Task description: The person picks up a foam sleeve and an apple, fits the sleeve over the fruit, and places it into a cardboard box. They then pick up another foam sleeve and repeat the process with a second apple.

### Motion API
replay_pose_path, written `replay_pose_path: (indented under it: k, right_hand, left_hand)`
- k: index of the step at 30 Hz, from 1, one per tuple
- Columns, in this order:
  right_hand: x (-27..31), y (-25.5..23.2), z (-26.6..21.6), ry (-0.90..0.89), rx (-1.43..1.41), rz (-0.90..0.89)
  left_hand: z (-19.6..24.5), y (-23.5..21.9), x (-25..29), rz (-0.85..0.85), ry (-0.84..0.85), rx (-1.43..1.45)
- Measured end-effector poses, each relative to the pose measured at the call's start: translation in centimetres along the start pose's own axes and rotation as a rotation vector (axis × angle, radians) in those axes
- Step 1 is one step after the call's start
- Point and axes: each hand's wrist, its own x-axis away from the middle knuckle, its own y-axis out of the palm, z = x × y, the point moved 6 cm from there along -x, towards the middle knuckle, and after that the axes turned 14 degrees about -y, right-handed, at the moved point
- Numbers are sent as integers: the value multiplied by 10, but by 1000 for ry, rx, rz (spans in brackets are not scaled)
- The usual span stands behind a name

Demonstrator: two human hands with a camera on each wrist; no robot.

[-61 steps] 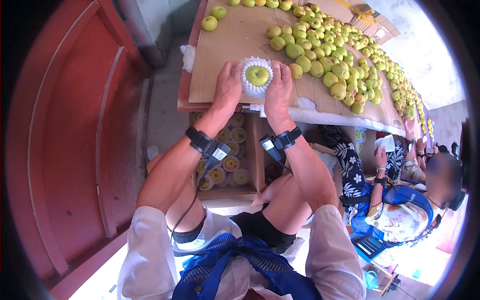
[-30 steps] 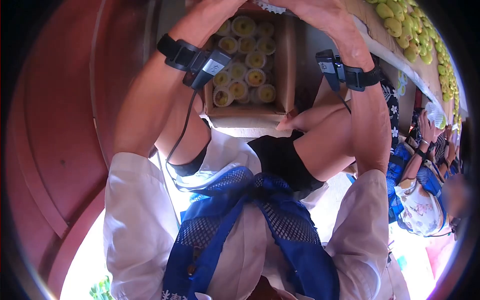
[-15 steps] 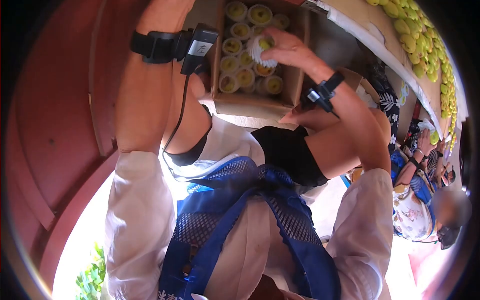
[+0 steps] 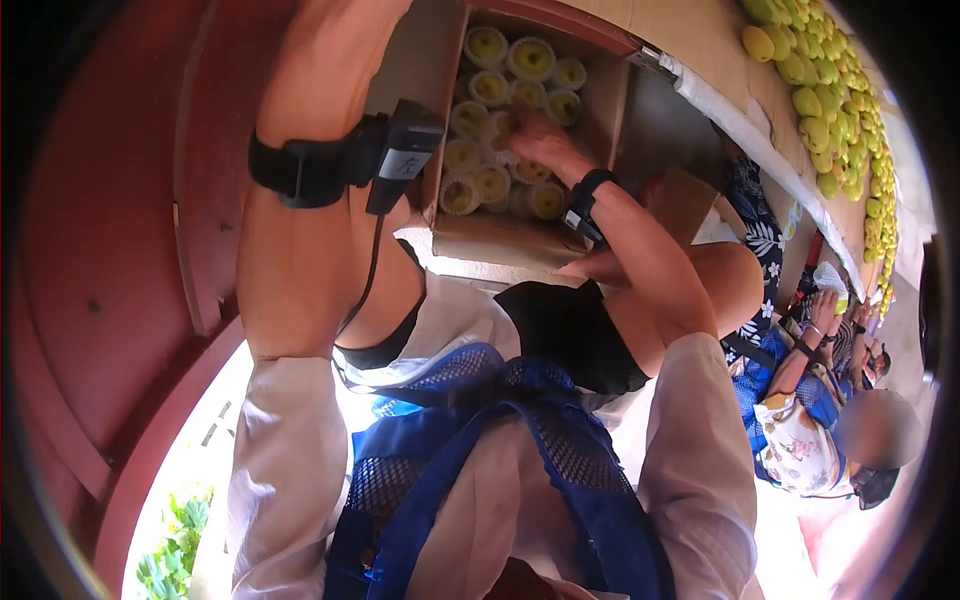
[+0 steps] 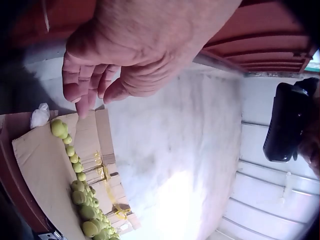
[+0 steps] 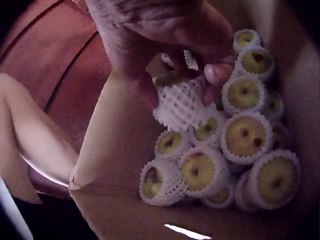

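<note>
My right hand [image 4: 545,142] reaches down inside a cardboard box [image 4: 505,232] below the table. In the right wrist view it grips a green apple in a white foam net [image 6: 180,107], thumb and fingers round the upper part. The held apple is close over other foam-netted apples [image 6: 245,135], which lie in the box with their tops showing. My left hand [image 5: 145,45] holds nothing, its fingers loosely bent; in the left wrist view it overlaps the wall behind the table. In the head view only the left forearm [image 4: 305,250] shows, the hand beyond the top edge.
Loose green apples [image 4: 815,105] lie heaped on the cardboard-covered table [image 4: 715,55]. A red panel [image 4: 100,200] stands on the left. At the right, another person [image 4: 800,440] sits along the table. My knees flank the box.
Both hands held the netted apple over the table two seconds ago. My right hand has since carried it down into the box, while my left hand let go and passed out of the head view.
</note>
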Motion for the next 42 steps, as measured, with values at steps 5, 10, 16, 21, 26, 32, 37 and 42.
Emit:
replay_pose_path:
  k: [5,10,16,21,26,32,37,42]
  right_hand:
    - [-28,1,-19,-42,9,196]
    - [-27,-10,-21,45,-22,344]
    - [12,-41,42,284,63,356]
    - [-5,-68,58,324,246,501]
    - [-21,-85,53,358,333,524]
    - [-47,-74,91,272,362,402]
    - [-52,-64,109,228,204,637]
    - [-43,-65,97,103,257,674]
  left_hand:
    - [6,0,8,5,-7,16]
    - [12,6,15,0,-26,41]
    - [14,3,21,-7,-38,60]
    - [18,8,27,-17,-40,67]
    - [21,9,27,-27,-36,68]
    - [19,16,24,-18,-39,60]
    - [12,21,17,-6,-33,47]
    - [12,26,10,-55,-24,96]
